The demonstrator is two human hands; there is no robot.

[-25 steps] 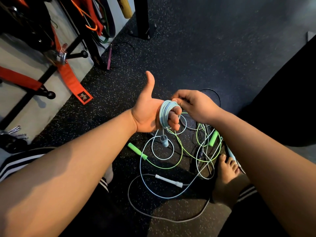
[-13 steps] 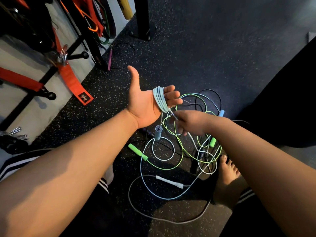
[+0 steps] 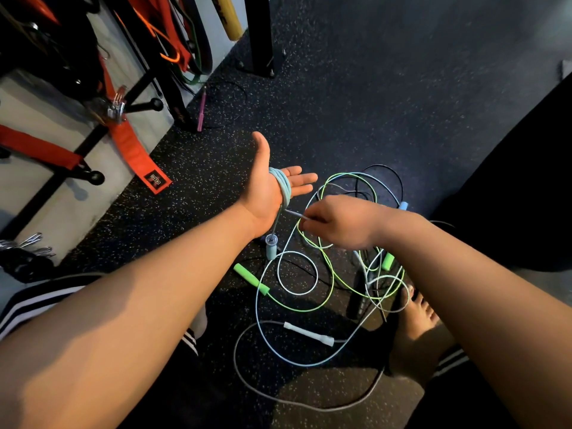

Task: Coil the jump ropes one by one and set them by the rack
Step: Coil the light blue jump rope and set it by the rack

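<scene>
Blue coil point(image 3: 283, 187) slid from fingers down onto palm of left hand point(image 3: 263, 193) (spread flat, thumb up). Right hand point(image 3: 343, 221), nearer, pinches free strand point(image 3: 294, 213) just beside wrist; rest trails right-down into tangle point(image 3: 371, 274) on floor point(image 3: 340, 119).

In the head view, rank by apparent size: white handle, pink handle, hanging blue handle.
1. White handle.
2. Pink handle, thinner and farther off.
3. Hanging blue handle, foreshortened, so unsure.

One jump rope point(image 3: 281, 189) is pale blue, a second rope point(image 3: 250, 278) lime green, the floor point(image 3: 371, 103) speckled black.
</scene>
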